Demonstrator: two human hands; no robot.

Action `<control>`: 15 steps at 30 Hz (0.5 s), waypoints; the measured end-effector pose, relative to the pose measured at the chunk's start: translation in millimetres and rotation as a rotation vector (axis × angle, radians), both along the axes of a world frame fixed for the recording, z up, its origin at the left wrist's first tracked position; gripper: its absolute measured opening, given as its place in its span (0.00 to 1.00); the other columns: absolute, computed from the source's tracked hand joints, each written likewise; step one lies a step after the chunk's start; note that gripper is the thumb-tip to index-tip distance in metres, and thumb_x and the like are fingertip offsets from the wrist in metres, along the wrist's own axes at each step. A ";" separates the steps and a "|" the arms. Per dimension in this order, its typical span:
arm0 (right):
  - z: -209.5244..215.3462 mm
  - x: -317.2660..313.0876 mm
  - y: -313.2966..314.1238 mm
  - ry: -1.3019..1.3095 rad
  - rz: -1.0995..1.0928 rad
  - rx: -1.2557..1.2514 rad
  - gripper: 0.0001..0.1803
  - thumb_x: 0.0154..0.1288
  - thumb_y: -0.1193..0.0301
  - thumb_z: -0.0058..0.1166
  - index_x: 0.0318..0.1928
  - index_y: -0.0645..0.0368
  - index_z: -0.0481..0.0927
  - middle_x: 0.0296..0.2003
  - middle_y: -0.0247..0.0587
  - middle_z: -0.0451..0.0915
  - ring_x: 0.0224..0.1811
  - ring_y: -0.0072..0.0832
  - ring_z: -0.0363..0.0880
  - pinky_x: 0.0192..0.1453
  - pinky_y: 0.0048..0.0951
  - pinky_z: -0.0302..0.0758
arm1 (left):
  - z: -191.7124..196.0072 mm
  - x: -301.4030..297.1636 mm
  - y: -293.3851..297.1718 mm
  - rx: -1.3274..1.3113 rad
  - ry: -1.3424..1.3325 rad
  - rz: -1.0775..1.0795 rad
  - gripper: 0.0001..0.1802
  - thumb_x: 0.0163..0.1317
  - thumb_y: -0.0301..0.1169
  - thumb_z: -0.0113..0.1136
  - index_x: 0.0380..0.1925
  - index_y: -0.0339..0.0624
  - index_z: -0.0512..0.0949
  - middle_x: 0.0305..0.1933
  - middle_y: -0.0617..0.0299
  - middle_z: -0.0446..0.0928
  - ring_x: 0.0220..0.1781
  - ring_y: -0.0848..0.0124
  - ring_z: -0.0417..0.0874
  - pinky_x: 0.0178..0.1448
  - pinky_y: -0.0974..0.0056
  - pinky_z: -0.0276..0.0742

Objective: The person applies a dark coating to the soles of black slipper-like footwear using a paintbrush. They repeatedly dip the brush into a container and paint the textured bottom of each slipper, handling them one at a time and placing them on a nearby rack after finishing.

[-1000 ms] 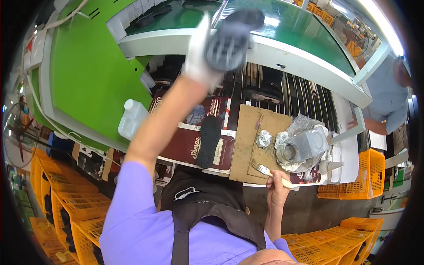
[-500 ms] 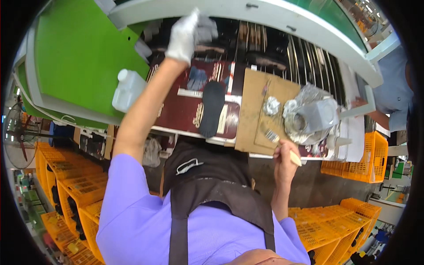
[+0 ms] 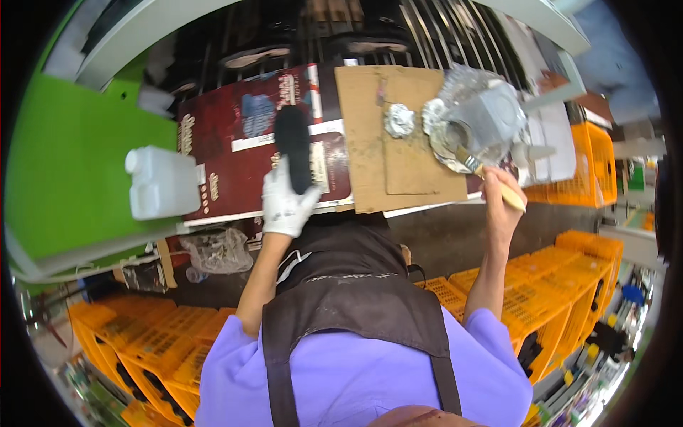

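Observation:
My left hand (image 3: 286, 203), in a white glove, grips the near end of a black insole (image 3: 292, 132), thumb on one side and fingers on the other. The insole lies lengthwise on a dark red printed board (image 3: 213, 153). My bare right hand (image 3: 501, 198) is closed round the pale handle of a flat paintbrush (image 3: 472, 163). Its bristles are at the open mouth of a translucent plastic jug (image 3: 491, 114) that lies on its side, wrapped in crumpled foil and plastic. Whether the bristles touch anything inside is hard to tell.
A brown cardboard sheet (image 3: 363, 142) with a crumpled white wad (image 3: 400, 121) lies between my hands. A white jug (image 3: 165, 183) stands at the left. Behind the boards runs a rack of metal rollers (image 3: 420, 35) with dark shoe parts. Orange crates (image 3: 569, 285) stand below the table.
My left hand has come back from the far rack to the insole and grips it. My right hand has carried the brush from over the cardboard to the jug's mouth.

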State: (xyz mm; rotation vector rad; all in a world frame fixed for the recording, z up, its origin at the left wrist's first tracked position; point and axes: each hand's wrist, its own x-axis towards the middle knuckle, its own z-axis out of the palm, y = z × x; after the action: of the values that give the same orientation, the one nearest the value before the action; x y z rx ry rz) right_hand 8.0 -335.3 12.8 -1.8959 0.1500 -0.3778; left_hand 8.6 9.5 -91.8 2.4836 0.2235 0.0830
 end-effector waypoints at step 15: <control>-33.0 76.4 -6.2 0.043 0.062 -0.605 0.09 0.59 0.68 0.60 0.31 0.62 0.82 0.17 0.36 0.76 0.18 0.18 0.72 0.24 0.24 0.69 | 26.4 5.1 38.4 -2.083 0.068 0.207 0.34 0.65 0.58 0.40 0.48 0.35 0.72 0.40 0.49 0.75 0.35 0.58 0.76 0.39 0.55 0.75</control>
State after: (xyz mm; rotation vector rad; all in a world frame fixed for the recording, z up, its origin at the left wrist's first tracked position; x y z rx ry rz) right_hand 84.3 -341.5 -20.2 -2.4997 0.0010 -0.3651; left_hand 13.6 47.9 -65.3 0.3887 0.3219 -0.1145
